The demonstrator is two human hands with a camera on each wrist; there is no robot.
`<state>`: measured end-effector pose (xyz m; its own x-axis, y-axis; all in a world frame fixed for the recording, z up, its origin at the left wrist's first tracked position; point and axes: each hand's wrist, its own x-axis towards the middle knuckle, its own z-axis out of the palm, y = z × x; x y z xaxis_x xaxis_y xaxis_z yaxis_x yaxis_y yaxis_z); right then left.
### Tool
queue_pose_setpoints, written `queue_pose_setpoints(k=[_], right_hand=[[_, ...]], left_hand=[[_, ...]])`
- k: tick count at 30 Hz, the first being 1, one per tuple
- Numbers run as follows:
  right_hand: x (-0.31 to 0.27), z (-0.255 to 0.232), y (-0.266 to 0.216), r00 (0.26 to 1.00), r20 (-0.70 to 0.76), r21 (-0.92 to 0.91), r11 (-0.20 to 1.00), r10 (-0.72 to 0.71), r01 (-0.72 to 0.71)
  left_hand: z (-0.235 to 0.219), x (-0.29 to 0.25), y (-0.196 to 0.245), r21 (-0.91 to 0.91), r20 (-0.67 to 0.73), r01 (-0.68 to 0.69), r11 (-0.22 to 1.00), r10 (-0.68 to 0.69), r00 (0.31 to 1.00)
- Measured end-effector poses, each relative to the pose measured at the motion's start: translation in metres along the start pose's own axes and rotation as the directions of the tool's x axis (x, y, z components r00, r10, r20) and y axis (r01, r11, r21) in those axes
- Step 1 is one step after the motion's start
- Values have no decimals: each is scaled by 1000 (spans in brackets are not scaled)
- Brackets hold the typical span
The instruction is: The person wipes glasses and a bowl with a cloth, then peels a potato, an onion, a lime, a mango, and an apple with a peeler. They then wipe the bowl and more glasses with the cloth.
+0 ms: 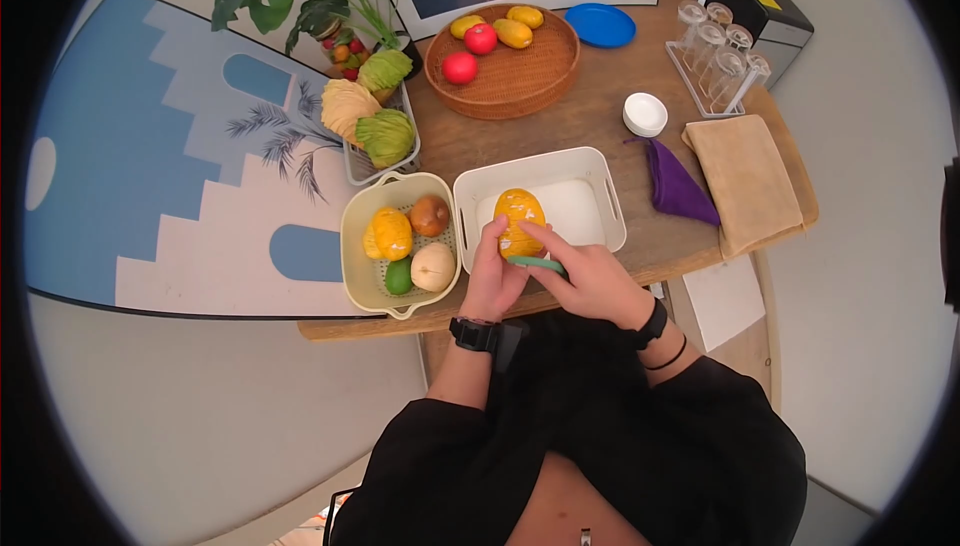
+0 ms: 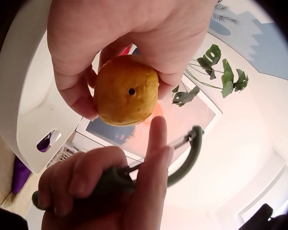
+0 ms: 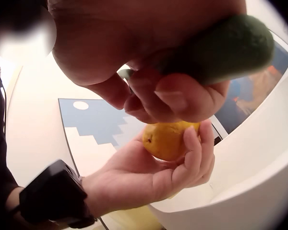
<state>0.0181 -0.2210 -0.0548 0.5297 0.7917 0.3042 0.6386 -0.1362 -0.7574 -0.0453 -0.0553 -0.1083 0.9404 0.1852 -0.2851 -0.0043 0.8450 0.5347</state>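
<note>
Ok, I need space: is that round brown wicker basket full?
Partly: round red produce and oval yellow produce leave much of the basket bare.

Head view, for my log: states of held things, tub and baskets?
Oval yellow fruit: held by left hand
Green curved peeler: gripped by right hand
White rectangular plastic tub: uncovered
Cream plastic basket: uncovered, loaded
Grey plastic basket: uncovered, heaped
Round brown wicker basket: uncovered, part-filled

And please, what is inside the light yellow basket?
The basket holds fruit or vegetables: a brown one, a green one, a pale one and at least one yellow one. Whatever lies under them is covered.
</note>
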Motion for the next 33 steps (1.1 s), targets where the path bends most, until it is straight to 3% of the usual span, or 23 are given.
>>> queue_pose_setpoints(k=[2,4,5,6,9,11,12,14,17,18,20,21,23,25,26,28,29,30,31,32,33], right_hand=[[10,-6,5,999,-21,-67,997,24,-25],[25,-17,12,941,-168,-155,935,292,-318],[31,-15,28,913,-292,-108,938,286,-329],[35,-15,41,913,-295,-107,939,283,-326],[38,-17,45,888,-345,-5,946,303,-324],[26,-15,27,941,-99,-37,944,323,-328],[19,-8,22,941,-101,-37,944,323,-328],[4,7,13,997,-4,-93,992,81,-81],[-5,12,3,999,48,-66,998,10,-7],[-4,12,5,999,45,-67,998,14,-11],[6,9,12,985,-143,-56,993,98,-107],[10,3,13,985,-145,-57,993,97,-107],[17,-15,12,948,-106,-4,953,301,-303],[22,-27,5,955,-47,79,955,292,-288],[23,-32,4,961,14,162,948,275,-274],[26,-39,6,962,52,129,954,266,-271],[26,-42,7,962,94,98,959,256,-265],[27,-44,5,961,94,98,959,259,-268],[28,-46,3,961,-9,-83,957,277,-277],[29,-47,1,955,-114,-259,920,272,-293],[28,-46,1,956,-115,-260,921,270,-291]], left_hand=[[-2,2,-3,4,-10,11,1000,-11,1000],[-3,0,-2,8,-21,19,1000,-19,1000],[-3,-2,1,23,50,64,998,-65,997],[-1,-4,4,42,121,106,993,-111,986],[12,-12,7,84,7,130,988,-131,991],[-1,-7,7,23,52,139,990,-140,989],[-4,-5,8,-38,100,151,988,-146,984],[-1,-1,2,-2,42,120,993,-120,992],[-3,3,-3,25,-15,112,993,-112,994],[-4,3,-4,17,-14,126,992,-125,992],[5,-4,0,22,-17,151,988,-150,988],[9,-7,2,26,-20,171,985,-170,985],[0,-8,3,137,58,159,978,-168,984],[-4,-11,8,286,198,83,955,-143,970],[0,-16,11,287,199,86,954,-148,969],[9,-24,14,608,222,-137,782,-2,975],[13,-26,18,607,220,-134,783,-5,975],[17,-26,23,730,251,-221,647,47,967],[19,-26,26,823,291,-299,483,93,952],[17,-25,26,823,292,-300,483,93,952],[15,-24,26,857,314,-342,386,134,940]])
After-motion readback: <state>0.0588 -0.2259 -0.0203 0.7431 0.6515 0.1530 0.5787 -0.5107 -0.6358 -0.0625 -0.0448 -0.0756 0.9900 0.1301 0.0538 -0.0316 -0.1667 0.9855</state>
